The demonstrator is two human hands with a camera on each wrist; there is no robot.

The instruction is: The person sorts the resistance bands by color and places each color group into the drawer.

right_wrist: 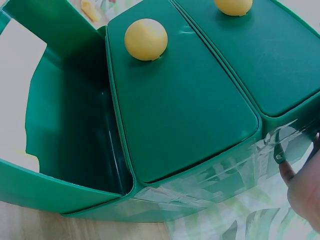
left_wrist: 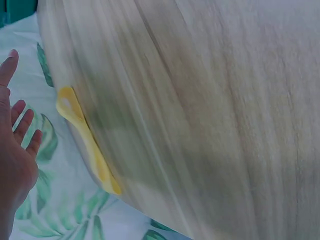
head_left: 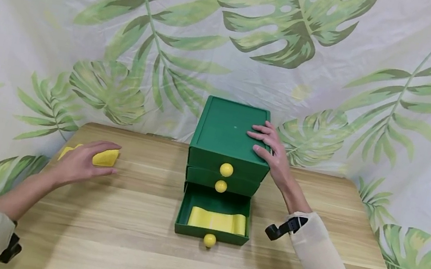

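At the left of the table, my left hand (head_left: 80,163) hovers with fingers extended around a yellow curved piece (head_left: 106,157). In the left wrist view that long piece (left_wrist: 92,145) lies near the table's edge, apart from the fingers. My right hand (head_left: 276,156) rests on the top right edge of a green drawer cabinet (head_left: 227,127), fingers spread over its top. The cabinet's bottom drawer (head_left: 185,210) is pulled out, and a pale yellow piece with rolled ends (head_left: 214,220) lies inside. The two upper drawers (right_wrist: 185,105) are closed.
Yellow round knobs (head_left: 226,170) stick out from the drawer fronts. The cabinet stands on a wooden table (head_left: 130,234), near its back edge. Behind hangs a leaf-printed cloth (head_left: 184,15). Clear tape (right_wrist: 200,185) runs along the cabinet's side.
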